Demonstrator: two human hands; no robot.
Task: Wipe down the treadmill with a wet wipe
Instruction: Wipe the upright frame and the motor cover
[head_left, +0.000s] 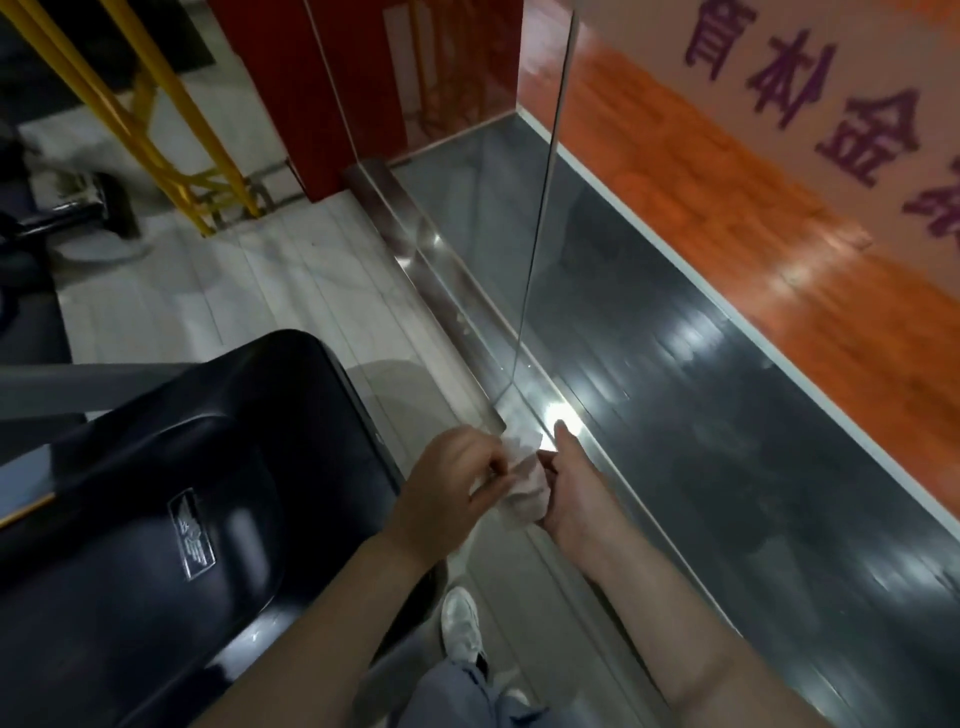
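Both my hands meet at the centre of the head view over a crumpled white wet wipe (527, 491). My left hand (449, 486) pinches the wipe's left side with curled fingers. My right hand (571, 486) grips its right side, thumb pointing away from me. The treadmill's glossy black motor cover (171, 499), with a silver emblem, lies at lower left, just left of my left hand. Neither hand touches the cover.
A glass pane (540, 218) rises from a metal rail (441, 265) just beyond my hands. Pale tiled floor (291, 291) lies ahead, with a yellow metal frame (156, 130) and a dumbbell (67, 213) at far left. My white shoe (460, 623) stands below.
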